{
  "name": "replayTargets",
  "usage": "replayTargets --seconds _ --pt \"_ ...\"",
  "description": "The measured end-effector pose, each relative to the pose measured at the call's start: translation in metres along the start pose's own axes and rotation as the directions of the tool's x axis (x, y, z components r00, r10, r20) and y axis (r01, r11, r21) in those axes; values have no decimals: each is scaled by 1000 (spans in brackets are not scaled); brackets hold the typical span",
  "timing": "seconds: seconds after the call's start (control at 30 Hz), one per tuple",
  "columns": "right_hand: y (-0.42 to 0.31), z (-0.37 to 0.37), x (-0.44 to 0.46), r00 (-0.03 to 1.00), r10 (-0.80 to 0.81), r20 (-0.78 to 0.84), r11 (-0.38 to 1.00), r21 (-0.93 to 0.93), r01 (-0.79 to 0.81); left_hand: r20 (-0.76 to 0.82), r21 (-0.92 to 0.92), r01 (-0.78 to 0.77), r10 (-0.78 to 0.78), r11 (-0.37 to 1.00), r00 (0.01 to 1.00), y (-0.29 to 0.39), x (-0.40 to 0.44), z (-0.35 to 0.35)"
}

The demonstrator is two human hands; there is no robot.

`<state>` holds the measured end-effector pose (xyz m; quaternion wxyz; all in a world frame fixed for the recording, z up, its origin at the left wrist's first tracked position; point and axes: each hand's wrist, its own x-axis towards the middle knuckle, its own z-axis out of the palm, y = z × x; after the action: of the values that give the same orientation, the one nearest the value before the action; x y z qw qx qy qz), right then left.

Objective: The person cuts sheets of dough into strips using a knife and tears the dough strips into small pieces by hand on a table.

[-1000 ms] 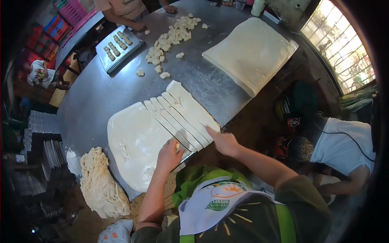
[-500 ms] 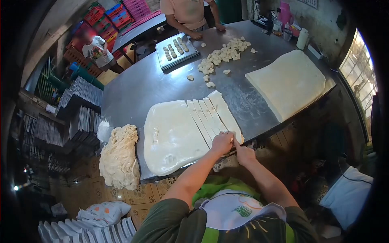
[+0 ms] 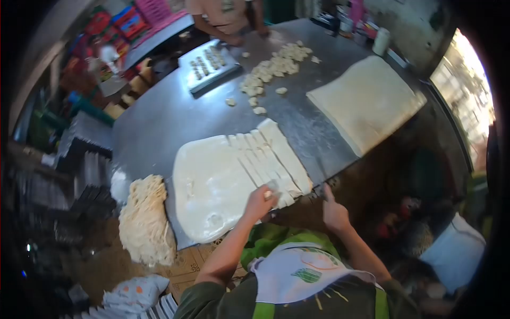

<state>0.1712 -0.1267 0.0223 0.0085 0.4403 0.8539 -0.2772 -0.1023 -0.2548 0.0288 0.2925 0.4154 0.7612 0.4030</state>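
A wide slab of smooth pale dough (image 3: 204, 181) lies near the table's front edge, its right part cut into several dough strips (image 3: 265, 154). My left hand (image 3: 260, 203) is curled closed at the near ends of the strips; blur hides what its fingers hold, if anything. To the right of the slab, my right hand (image 3: 336, 213) is closed with its index finger stretched forward. From it a thin, dark knife blade (image 3: 322, 169) points away over the table edge, blurred and apart from the dough.
The metal table (image 3: 154, 117) also bears a folded dough sheet (image 3: 366, 103), dough pieces (image 3: 276, 69), a tray (image 3: 226, 72) of small dough pieces and a rough dough mass (image 3: 146, 223) hanging over the edge. A co-worker (image 3: 223, 21) stands opposite; another person is at far left.
My right hand has moved right, off the dough and away from my left hand. My left hand has shifted left along the strips' near ends. The camera view has shifted slightly.
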Motion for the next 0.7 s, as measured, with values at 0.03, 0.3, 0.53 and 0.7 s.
replayTargets --seconds 0.03,0.3,0.53,0.7 --pt "-23 -15 15 996 6 85 999 -53 -1 1 -3 3 -3 1000 1000 -5 -3 -8" --pt "-149 -13 217 986 -148 72 979 -133 157 -101 -91 81 -90 993 991 -14 -23 -64" --pt "-161 25 301 978 -199 65 969 -137 206 8 -132 142 -142 981 990 -11 -10 -62" --pt "-82 -10 121 964 -121 236 983 -104 149 49 -93 45 -40 995 998 5 3 -57"
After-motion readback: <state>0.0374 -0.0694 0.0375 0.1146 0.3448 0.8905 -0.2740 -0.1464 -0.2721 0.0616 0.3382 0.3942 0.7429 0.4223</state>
